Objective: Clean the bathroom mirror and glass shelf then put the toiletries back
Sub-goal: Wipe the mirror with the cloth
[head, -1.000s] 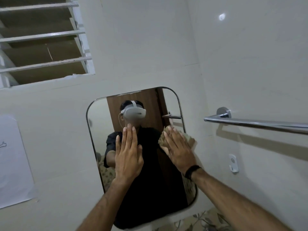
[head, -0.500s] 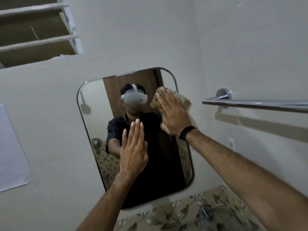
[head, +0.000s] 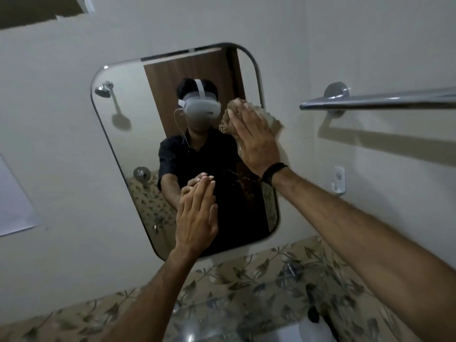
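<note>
Both hands sit much where they sat half a second ago, but the view has tipped downward: the louvred window has slid almost out at the upper left of the frame, and more leaf-patterned tile shows along the bottom.

No brand, label or writing can be read anywhere; the white sheet of paper (head: 14, 201) at the left edge shows nothing legible.

The right hand (head: 256, 141) reaches up from the lower right, fingers straight and together, palm pressing a crumpled tan cloth (head: 225, 122) flat against the mirror's upper right edge. A black band (head: 272, 172) circles that wrist. The left hand (head: 197, 218) rises from the bottom centre, fingers straight and closed side by side, fingertips touching the glass at the middle of the mirror (head: 128, 149); it holds nothing.

That mirror, with rounded corners, hangs on the cream wall in the middle of the frame. A chrome towel bar (head: 377, 101) runs off to the right, and a small white hook (head: 339, 180) is fixed below it. At the bottom right stands a white bottle (head: 313, 328), blurred.
</note>
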